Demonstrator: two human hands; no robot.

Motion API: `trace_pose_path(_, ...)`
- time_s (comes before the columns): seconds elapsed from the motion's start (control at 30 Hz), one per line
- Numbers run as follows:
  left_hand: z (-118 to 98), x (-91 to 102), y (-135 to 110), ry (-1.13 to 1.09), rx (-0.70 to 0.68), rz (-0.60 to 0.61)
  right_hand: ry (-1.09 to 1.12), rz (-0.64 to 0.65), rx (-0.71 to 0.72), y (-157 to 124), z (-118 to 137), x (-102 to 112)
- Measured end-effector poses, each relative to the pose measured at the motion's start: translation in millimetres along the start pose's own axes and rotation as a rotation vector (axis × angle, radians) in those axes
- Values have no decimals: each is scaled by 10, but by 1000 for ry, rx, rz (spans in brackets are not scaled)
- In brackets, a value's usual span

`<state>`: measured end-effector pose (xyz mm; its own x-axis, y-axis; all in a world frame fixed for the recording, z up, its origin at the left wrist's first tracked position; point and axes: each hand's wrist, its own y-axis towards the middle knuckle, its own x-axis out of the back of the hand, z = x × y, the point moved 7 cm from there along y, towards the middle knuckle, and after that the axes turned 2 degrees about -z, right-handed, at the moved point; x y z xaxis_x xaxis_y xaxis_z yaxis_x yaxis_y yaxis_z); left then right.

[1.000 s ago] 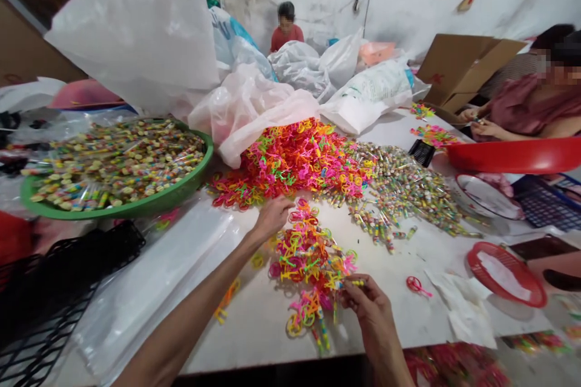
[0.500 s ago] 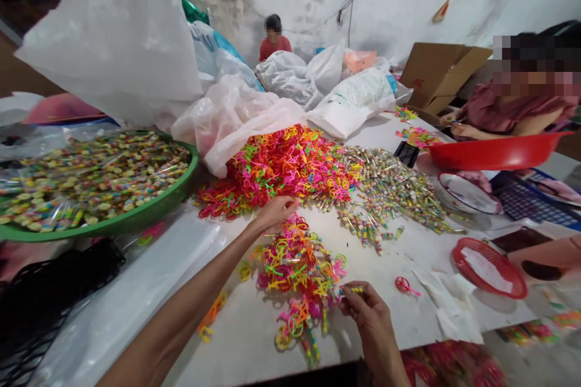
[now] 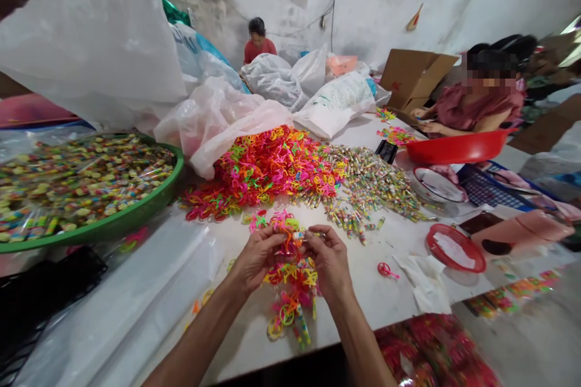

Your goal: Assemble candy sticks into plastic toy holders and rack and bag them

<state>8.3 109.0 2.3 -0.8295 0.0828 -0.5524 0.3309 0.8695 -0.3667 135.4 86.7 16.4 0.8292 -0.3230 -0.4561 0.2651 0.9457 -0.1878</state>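
My left hand (image 3: 259, 256) and my right hand (image 3: 330, 259) are close together above the heap of bright plastic toy pieces (image 3: 295, 293). The right fingers pinch a small candy-filled tube (image 3: 298, 235) with a white and blue end pointing left. The left fingertips are closed at a small orange-pink plastic toy piece, partly hidden against the similar pieces behind it. Beyond the hands lies a larger mound of red, pink and yellow toy pieces (image 3: 276, 163). To its right spreads a pile of candy tubes (image 3: 376, 178).
A green basin (image 3: 179, 172) full of candy tubes stands at left beside clear plastic bags (image 3: 149, 290). White sacks (image 3: 338, 100) line the back. At right are a red basin (image 3: 458, 148), a red basket (image 3: 481, 261) and tissue (image 3: 424, 281). Two people sit across the table.
My left hand has drawn back from the large mound towards me. My right hand has risen and moved left with the candy tube, so both hands now meet. The view has turned right.
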Motion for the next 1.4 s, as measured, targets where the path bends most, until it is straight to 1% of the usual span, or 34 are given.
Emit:
trace_pose_path(0.07, 86, 1, -49, -8, 28, -9, -6, 34, -17, -10, -38, -34)
trace_pose_path(0.13, 141, 20, -76, -22, 51, -25, -3, 51, -54, -26, -87, -7)
trace_pose_path(0.3, 175, 43, -99, -29, 49, -46, 1, 62, -141, -34, -153, 108)
trace_pose_path(0.47, 209, 7, -117, 4, 30, 12, -26, 119, -150, -52, -113, 108)
trace_pose_path(0.6, 252, -14, -167, -16, 22, 33, -43, 104, -142, -81, -84, 174)
trace_pose_path(0.7, 277, -46, -199, -9, 27, 45, -53, 107, -149, -91, -115, 241)
trace_pose_path(0.83, 338, -87, -197, -42, 82, 89, 0, 124, -234, -99, -214, 285)
trace_pose_path(0.93, 371, -62, -169, -81, 100, 82, 54, 135, -286, -95, -261, 279)
trace_pose_path(1.03, 364, -39, -155, -62, 90, 58, -6, 133, -241, -68, -250, 286)
trace_pose_path(1.13, 345, -51, -191, 8, 81, 8, -80, 102, -177, -68, -219, 305)
trace_pose_path(1.23, 379, -21, -220, 59, 84, -57, -53, 91, -137, -80, -195, 280)
trace_pose_path(1.3, 452, 32, -170, 8, 102, -62, 9, 100, -119, -56, -183, 235)
trace_pose_path(1.4, 530, 163, -21, -14, 97, -91, 28, 69, -57, -8, -127, 179)
